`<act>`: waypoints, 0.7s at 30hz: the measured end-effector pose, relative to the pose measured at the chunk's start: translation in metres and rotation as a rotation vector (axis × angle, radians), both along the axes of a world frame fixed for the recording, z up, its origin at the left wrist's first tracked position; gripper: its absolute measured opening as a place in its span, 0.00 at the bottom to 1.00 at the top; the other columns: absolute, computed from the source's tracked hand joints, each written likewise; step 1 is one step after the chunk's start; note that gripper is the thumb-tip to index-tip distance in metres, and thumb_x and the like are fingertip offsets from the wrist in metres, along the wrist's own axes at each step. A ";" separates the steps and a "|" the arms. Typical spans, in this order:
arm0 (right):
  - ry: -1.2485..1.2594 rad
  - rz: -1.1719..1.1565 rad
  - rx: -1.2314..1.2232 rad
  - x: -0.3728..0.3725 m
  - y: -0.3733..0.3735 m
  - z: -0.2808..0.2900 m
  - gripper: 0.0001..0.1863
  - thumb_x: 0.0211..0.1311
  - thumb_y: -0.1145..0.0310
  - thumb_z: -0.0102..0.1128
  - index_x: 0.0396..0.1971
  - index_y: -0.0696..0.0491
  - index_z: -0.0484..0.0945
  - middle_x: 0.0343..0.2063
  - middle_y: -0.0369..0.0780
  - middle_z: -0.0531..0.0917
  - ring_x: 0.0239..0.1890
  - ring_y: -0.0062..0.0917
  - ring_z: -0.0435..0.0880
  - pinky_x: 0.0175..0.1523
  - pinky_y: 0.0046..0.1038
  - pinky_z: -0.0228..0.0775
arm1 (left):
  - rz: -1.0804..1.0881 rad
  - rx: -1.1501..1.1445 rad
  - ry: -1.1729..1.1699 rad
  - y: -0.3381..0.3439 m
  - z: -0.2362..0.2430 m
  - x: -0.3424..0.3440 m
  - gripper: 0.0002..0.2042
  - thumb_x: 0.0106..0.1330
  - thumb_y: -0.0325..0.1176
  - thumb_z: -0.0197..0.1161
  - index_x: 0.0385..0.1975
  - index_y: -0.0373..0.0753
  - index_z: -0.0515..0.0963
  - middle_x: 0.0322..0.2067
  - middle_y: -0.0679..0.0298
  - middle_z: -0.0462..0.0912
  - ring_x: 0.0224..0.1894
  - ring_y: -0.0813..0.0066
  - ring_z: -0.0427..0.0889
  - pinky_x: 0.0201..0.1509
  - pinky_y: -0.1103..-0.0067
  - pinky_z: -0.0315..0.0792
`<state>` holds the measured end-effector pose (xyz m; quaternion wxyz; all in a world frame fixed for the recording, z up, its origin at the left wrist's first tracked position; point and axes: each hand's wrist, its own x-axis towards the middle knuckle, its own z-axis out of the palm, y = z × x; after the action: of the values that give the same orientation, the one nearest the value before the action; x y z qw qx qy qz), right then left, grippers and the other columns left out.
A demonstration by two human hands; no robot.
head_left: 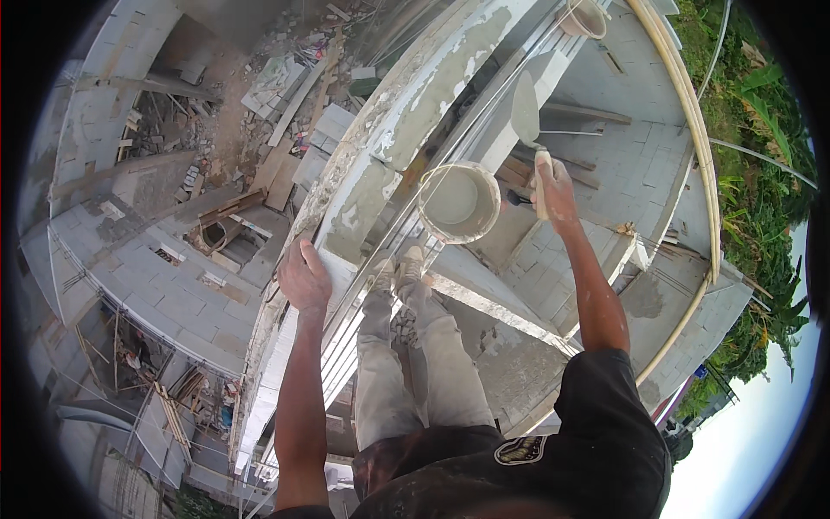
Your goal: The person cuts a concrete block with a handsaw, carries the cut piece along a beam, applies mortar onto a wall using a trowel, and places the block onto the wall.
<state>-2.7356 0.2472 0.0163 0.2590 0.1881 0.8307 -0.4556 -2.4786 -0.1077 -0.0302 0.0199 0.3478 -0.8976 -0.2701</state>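
Observation:
My left hand (303, 277) lies with its fingers stretched over the rough top edge of a white block wall (350, 242), patched with grey-green mortar along its face. My right hand (553, 192) grips the pale handle of a trowel (524, 112), whose broad blade points up and away from me, coated in grey. Beside that hand, on the left, a round bucket (458, 201) holds smooth grey mix. My shoes (396, 275) and dusty trousers (411, 363) show below the bucket, among long thin rails.
Far below on the left are rubble (259, 86), planks and block structures (164, 277). A second bucket (581, 19) is at the top. On the right, block walls (622, 164), a yellowish curved pole (700, 130) and thin bars run before green plants (761, 112). Drops surround my footing.

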 end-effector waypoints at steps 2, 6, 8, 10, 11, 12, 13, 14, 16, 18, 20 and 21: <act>0.123 0.199 0.216 0.038 -0.002 0.015 0.25 0.70 0.49 0.54 0.56 0.52 0.68 0.32 0.43 0.82 0.28 0.29 0.84 0.31 0.29 0.75 | 0.060 0.053 -0.025 -0.004 0.002 0.000 0.18 0.73 0.41 0.43 0.41 0.37 0.80 0.36 0.51 0.82 0.38 0.46 0.79 0.43 0.59 0.69; 0.377 0.507 0.476 0.036 0.017 -0.002 0.26 0.69 0.48 0.53 0.58 0.49 0.67 0.40 0.49 0.84 0.37 0.42 0.86 0.40 0.39 0.76 | 0.084 0.148 -0.044 -0.005 0.004 0.001 0.24 0.75 0.45 0.36 0.45 0.37 0.80 0.40 0.52 0.83 0.44 0.47 0.79 0.50 0.63 0.70; 0.315 0.528 0.489 0.002 0.010 -0.001 0.26 0.69 0.47 0.51 0.59 0.47 0.66 0.45 0.52 0.83 0.44 0.50 0.83 0.48 0.46 0.73 | 0.065 0.128 -0.035 0.001 0.006 -0.008 0.24 0.74 0.45 0.36 0.44 0.37 0.80 0.40 0.52 0.83 0.45 0.48 0.80 0.50 0.64 0.70; 0.401 0.562 0.539 -0.035 0.011 -0.002 0.26 0.70 0.47 0.50 0.59 0.47 0.67 0.41 0.49 0.84 0.41 0.48 0.84 0.45 0.46 0.74 | 0.098 0.152 -0.042 0.011 0.013 -0.016 0.22 0.73 0.41 0.39 0.42 0.34 0.81 0.36 0.48 0.83 0.41 0.45 0.80 0.47 0.60 0.70; 0.432 0.584 0.555 -0.054 0.002 0.001 0.26 0.70 0.47 0.49 0.59 0.47 0.67 0.40 0.49 0.85 0.41 0.49 0.84 0.45 0.46 0.74 | 0.095 0.142 -0.057 0.006 0.013 -0.007 0.22 0.73 0.41 0.39 0.42 0.34 0.81 0.36 0.48 0.83 0.41 0.45 0.80 0.47 0.60 0.70; 0.428 0.581 0.544 -0.070 -0.005 0.000 0.26 0.70 0.47 0.49 0.59 0.47 0.67 0.40 0.49 0.85 0.41 0.49 0.84 0.45 0.46 0.74 | 0.090 0.134 -0.080 -0.002 0.008 0.002 0.24 0.73 0.44 0.37 0.43 0.35 0.81 0.38 0.51 0.84 0.43 0.48 0.80 0.48 0.62 0.70; 0.464 0.594 0.574 -0.089 -0.009 -0.003 0.26 0.70 0.47 0.49 0.59 0.47 0.67 0.39 0.49 0.85 0.40 0.49 0.84 0.45 0.47 0.74 | 0.087 0.130 -0.097 -0.008 0.002 0.006 0.26 0.74 0.47 0.35 0.44 0.37 0.80 0.40 0.53 0.85 0.45 0.51 0.81 0.50 0.64 0.70; 0.496 0.607 0.610 -0.106 -0.009 -0.003 0.26 0.70 0.47 0.48 0.59 0.48 0.67 0.38 0.50 0.85 0.40 0.49 0.84 0.44 0.48 0.74 | 0.086 0.132 -0.096 -0.009 0.002 0.006 0.26 0.74 0.47 0.35 0.44 0.37 0.80 0.40 0.53 0.85 0.45 0.51 0.81 0.50 0.64 0.70; 0.473 0.608 0.666 -0.141 -0.008 -0.005 0.26 0.70 0.46 0.47 0.59 0.48 0.67 0.37 0.50 0.85 0.40 0.50 0.84 0.45 0.48 0.74 | 0.133 0.185 -0.123 -0.009 0.002 0.009 0.27 0.74 0.47 0.33 0.46 0.37 0.80 0.39 0.53 0.85 0.44 0.51 0.81 0.51 0.64 0.70; 0.429 0.598 0.718 -0.164 0.004 -0.012 0.27 0.71 0.45 0.46 0.59 0.49 0.67 0.37 0.51 0.85 0.40 0.50 0.84 0.45 0.49 0.74 | 0.123 0.181 -0.152 -0.007 -0.002 0.009 0.27 0.74 0.47 0.33 0.47 0.37 0.80 0.39 0.53 0.85 0.44 0.52 0.81 0.50 0.64 0.70; 0.393 0.415 0.657 -0.172 0.009 -0.015 0.29 0.69 0.43 0.47 0.59 0.48 0.68 0.39 0.53 0.84 0.44 0.53 0.82 0.49 0.47 0.72 | 0.092 0.173 -0.156 -0.006 0.000 0.011 0.27 0.74 0.48 0.34 0.48 0.36 0.79 0.39 0.51 0.84 0.44 0.51 0.81 0.50 0.64 0.70; 0.428 0.314 0.622 -0.168 0.016 -0.020 0.29 0.68 0.43 0.48 0.59 0.49 0.68 0.39 0.55 0.84 0.44 0.54 0.82 0.50 0.48 0.72 | 0.083 0.176 -0.173 -0.007 -0.009 0.005 0.27 0.74 0.48 0.34 0.48 0.36 0.79 0.39 0.51 0.84 0.44 0.51 0.81 0.50 0.64 0.70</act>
<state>-2.9033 0.2633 -0.0037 0.0775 0.0295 0.9825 -0.1667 -2.4733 -0.1146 -0.0391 -0.0768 0.4071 -0.8537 -0.3156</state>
